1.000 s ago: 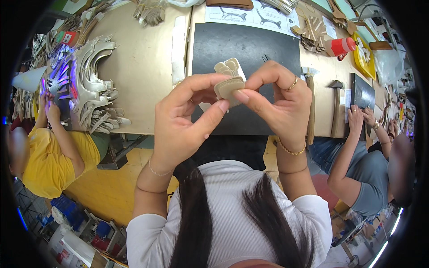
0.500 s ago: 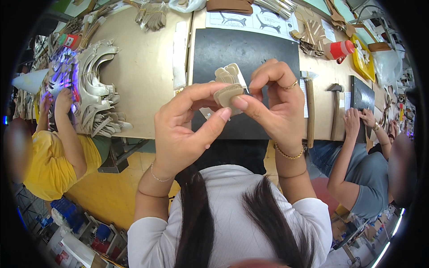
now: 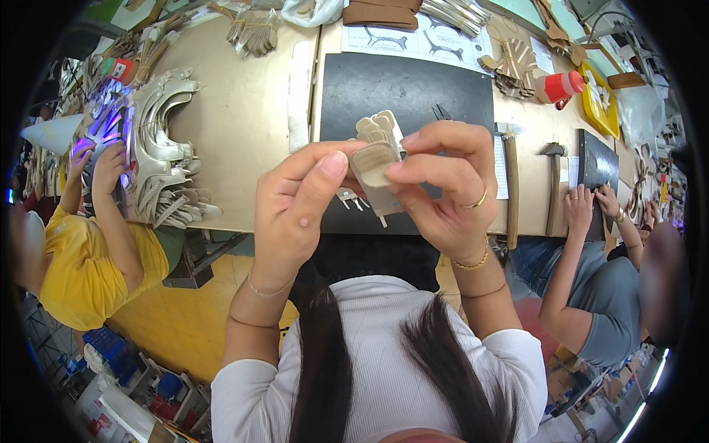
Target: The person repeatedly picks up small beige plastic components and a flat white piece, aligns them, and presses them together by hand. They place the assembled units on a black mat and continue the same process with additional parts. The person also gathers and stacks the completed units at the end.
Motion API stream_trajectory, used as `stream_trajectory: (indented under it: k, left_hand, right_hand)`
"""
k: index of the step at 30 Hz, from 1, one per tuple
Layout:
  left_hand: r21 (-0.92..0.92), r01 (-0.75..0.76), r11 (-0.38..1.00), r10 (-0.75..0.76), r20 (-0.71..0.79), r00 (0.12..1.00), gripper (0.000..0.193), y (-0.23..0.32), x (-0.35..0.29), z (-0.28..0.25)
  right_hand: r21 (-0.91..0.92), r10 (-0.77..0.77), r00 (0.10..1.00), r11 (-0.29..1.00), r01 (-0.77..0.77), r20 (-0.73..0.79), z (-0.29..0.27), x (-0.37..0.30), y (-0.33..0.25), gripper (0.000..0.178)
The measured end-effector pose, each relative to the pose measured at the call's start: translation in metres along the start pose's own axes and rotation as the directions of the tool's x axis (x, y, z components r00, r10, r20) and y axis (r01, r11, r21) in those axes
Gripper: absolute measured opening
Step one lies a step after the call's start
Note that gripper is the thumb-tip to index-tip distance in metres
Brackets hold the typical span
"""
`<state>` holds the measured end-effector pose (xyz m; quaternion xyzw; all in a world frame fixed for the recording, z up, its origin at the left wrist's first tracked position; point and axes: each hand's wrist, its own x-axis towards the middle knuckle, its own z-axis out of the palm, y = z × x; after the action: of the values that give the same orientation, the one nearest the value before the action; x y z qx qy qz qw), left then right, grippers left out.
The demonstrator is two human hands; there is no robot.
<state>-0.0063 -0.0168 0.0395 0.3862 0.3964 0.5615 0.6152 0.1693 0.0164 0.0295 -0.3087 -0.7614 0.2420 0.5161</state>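
Observation:
Over the black mat [image 3: 406,81] I hold a small beige leather piece [image 3: 375,164] with a rounded top and a ribbed-looking face. My left hand [image 3: 295,196] pinches its upper left edge between thumb and forefinger. On the opposite edge, the fingertips and thumb of my right hand [image 3: 450,184] grip it. Just beyond lies a cluster of similar rounded leather pieces [image 3: 378,124], partly hidden by the held one. Small pale bits [image 3: 353,198] rest on the mat below my left fingers. A dark pronged tool [image 3: 442,112] pokes out behind my right hand.
Two hammers, a long-handled one [image 3: 511,184] and a shorter one [image 3: 554,184], lie to the right. Also there are a red-capped bottle [image 3: 559,87] and a yellow tray [image 3: 600,103]. Pale curved parts [image 3: 151,133] pile up left. Co-workers sit on both sides.
The leather piece has been tilted so its broad ribbed face shows. My left thumb has moved up to its edge, and my right fingers have come down onto its right side.

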Motion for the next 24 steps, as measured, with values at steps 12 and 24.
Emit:
stream_trajectory:
  k: [12, 24]
  left_hand:
    - [0.018, 0.065, 0.998, -0.063, -0.06, 0.996, 0.022, -0.007, 0.005, 0.0]
    - [0.0, 0.099, 0.995, -0.098, -0.062, 0.993, 0.024, -0.016, 0.007, -0.003]
  right_hand:
    - [0.498, 0.175, 0.984, 0.856, -0.14, -0.023, -0.016, -0.009, 0.008, 0.03]
    - [0.244, 0.388, 0.914, 0.881, -0.405, 0.117, -0.001, -0.011, 0.014, 0.013]
